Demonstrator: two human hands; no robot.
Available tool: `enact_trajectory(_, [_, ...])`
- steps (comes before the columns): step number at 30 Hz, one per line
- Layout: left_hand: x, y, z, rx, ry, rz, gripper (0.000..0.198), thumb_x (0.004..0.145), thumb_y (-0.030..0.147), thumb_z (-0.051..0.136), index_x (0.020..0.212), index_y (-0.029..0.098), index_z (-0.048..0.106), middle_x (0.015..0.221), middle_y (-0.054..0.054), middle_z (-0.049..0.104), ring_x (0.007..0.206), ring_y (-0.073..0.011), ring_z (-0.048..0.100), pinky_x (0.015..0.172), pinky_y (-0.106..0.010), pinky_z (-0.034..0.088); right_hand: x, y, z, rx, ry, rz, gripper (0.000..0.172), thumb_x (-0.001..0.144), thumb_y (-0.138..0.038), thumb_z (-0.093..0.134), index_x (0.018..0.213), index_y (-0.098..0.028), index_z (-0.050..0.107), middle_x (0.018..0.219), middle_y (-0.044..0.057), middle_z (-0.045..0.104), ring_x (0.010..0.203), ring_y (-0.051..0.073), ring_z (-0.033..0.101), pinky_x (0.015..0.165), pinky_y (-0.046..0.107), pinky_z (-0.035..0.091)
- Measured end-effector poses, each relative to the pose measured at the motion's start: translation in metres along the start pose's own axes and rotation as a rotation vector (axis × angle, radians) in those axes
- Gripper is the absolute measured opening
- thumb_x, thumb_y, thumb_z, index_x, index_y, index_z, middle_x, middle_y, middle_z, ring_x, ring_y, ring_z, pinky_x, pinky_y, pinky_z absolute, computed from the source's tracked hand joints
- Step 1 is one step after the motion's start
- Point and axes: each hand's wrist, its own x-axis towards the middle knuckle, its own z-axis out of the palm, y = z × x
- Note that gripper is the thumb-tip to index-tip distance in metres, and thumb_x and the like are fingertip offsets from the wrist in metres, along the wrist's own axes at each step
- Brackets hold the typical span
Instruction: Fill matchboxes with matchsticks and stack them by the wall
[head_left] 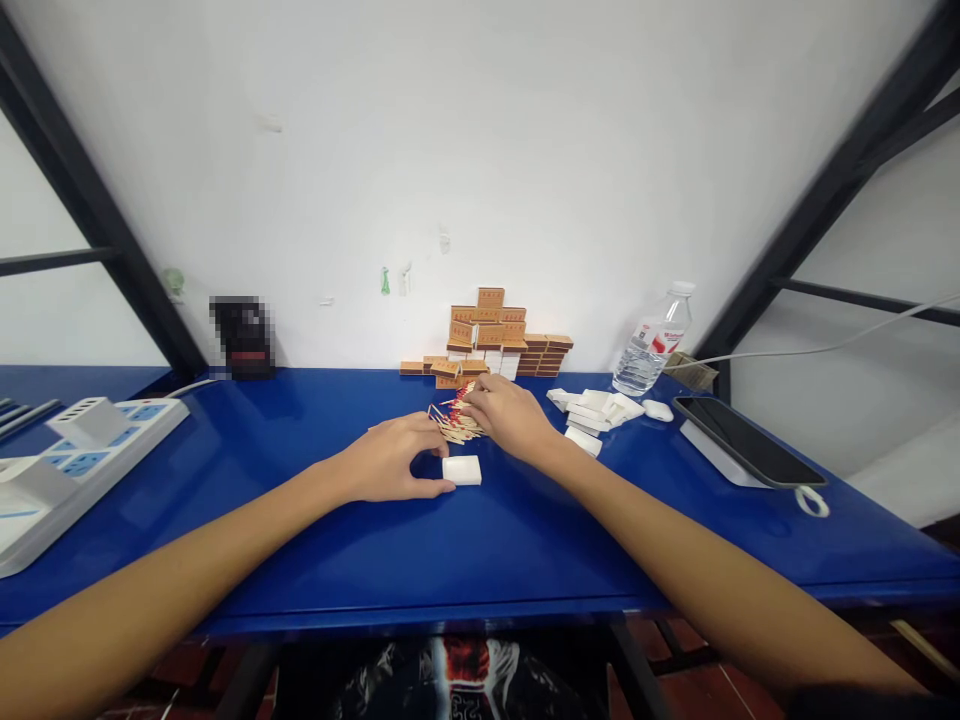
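A small white matchbox tray (462,471) lies on the blue table, its inside hard to make out. My left hand (401,455) curves around its left end, with thumb and fingertips at the near and far corners. Just beyond it is a loose heap of red-tipped matches (459,428). Over the heap's right side, my right hand (511,415) has its fingers drawn together among the matches; the fingertips are partly hidden. Several more white trays (598,410) lie piled to the right of my right hand.
Orange-brown matchboxes (490,333) are stacked against the wall. A water bottle (654,340), a white earbud case (658,411) and a phone (750,440) are at the right. A white power strip (112,465) occupies the left side of the blue table (390,565).
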Motion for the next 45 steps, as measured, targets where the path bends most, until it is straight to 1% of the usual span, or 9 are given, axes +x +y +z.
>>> enact_trajectory(5, [0.0,0.0,-0.001,0.016,0.005,0.015,0.029,0.091,0.048,0.073,0.098,0.02,0.071,0.095,-0.005,0.069,0.093,-0.0231,0.062,0.079,-0.034,0.048,-0.001,-0.005,-0.009,-0.099,-0.081,-0.01,0.03,0.11,-0.029,0.048,0.105,-0.015,0.074,0.118,0.015,0.066,0.113,0.027,0.062,0.082,0.033,0.053])
enact_trajectory(13, [0.0,-0.002,0.0,0.034,0.001,0.019,0.031,0.092,0.048,0.072,0.098,0.019,0.07,0.096,-0.005,0.07,0.092,-0.0225,0.061,0.078,-0.034,0.047,-0.004,-0.011,-0.019,-0.168,-0.14,-0.001,0.037,0.112,-0.028,0.039,0.115,-0.011,0.071,0.124,0.019,0.063,0.115,0.03,0.062,0.078,0.035,0.055])
enact_trajectory(23, [0.0,-0.005,0.001,0.048,0.005,0.021,0.031,0.092,0.049,0.071,0.099,0.019,0.071,0.097,-0.005,0.069,0.093,-0.0223,0.061,0.078,-0.033,0.047,-0.002,-0.004,-0.013,-0.143,-0.085,-0.001,0.031,0.111,-0.026,0.043,0.11,-0.012,0.07,0.121,0.019,0.065,0.112,0.029,0.063,0.076,0.034,0.052])
enact_trajectory(27, [0.0,-0.007,0.0,0.067,0.002,0.006,0.032,0.093,0.05,0.069,0.099,0.018,0.071,0.096,-0.006,0.069,0.093,-0.0222,0.06,0.079,-0.033,0.046,-0.005,0.006,-0.007,-0.005,0.04,-0.002,0.028,0.11,-0.027,0.046,0.104,-0.014,0.07,0.113,0.015,0.066,0.099,0.024,0.064,0.076,0.032,0.048])
enact_trajectory(30, [0.0,-0.009,-0.001,0.076,0.008,-0.015,0.032,0.093,0.05,0.069,0.098,0.019,0.07,0.095,-0.005,0.069,0.092,-0.0223,0.06,0.079,-0.033,0.045,-0.01,0.011,-0.007,0.232,0.089,-0.051,0.022,0.107,-0.029,0.054,0.097,-0.017,0.069,0.103,0.009,0.065,0.087,0.019,0.061,0.076,0.03,0.045])
enact_trajectory(34, [-0.001,-0.012,0.0,0.067,0.023,-0.02,0.03,0.092,0.048,0.071,0.1,0.019,0.07,0.096,-0.005,0.07,0.092,-0.0221,0.061,0.078,-0.033,0.045,-0.019,0.009,-0.012,0.56,0.006,-0.198,0.019,0.102,-0.028,0.063,0.086,-0.018,0.068,0.085,0.002,0.06,0.078,0.016,0.055,0.071,0.028,0.04])
enact_trajectory(37, [-0.001,-0.013,0.001,0.068,0.027,-0.002,0.029,0.093,0.048,0.07,0.097,0.019,0.07,0.095,-0.005,0.07,0.091,-0.0222,0.061,0.077,-0.033,0.045,-0.023,0.002,-0.016,0.681,-0.067,-0.237,0.018,0.1,-0.026,0.066,0.084,-0.018,0.069,0.077,-0.001,0.056,0.071,0.014,0.051,0.069,0.027,0.038])
enact_trajectory(41, [-0.001,-0.014,0.002,0.061,0.036,0.016,0.03,0.094,0.049,0.067,0.098,0.019,0.07,0.095,-0.005,0.069,0.091,-0.0219,0.06,0.078,-0.034,0.046,-0.024,-0.008,-0.016,0.693,-0.131,-0.237,0.017,0.098,-0.021,0.066,0.082,-0.017,0.07,0.079,0.0,0.058,0.072,0.013,0.052,0.07,0.027,0.038])
enact_trajectory(45, [-0.001,-0.013,0.002,0.057,0.032,0.004,0.032,0.094,0.051,0.067,0.099,0.019,0.071,0.094,-0.005,0.068,0.092,-0.0217,0.06,0.079,-0.034,0.046,-0.026,-0.013,-0.014,0.612,-0.17,-0.232,0.01,0.098,-0.018,0.066,0.092,-0.016,0.075,0.089,0.003,0.064,0.075,0.014,0.055,0.073,0.028,0.041])
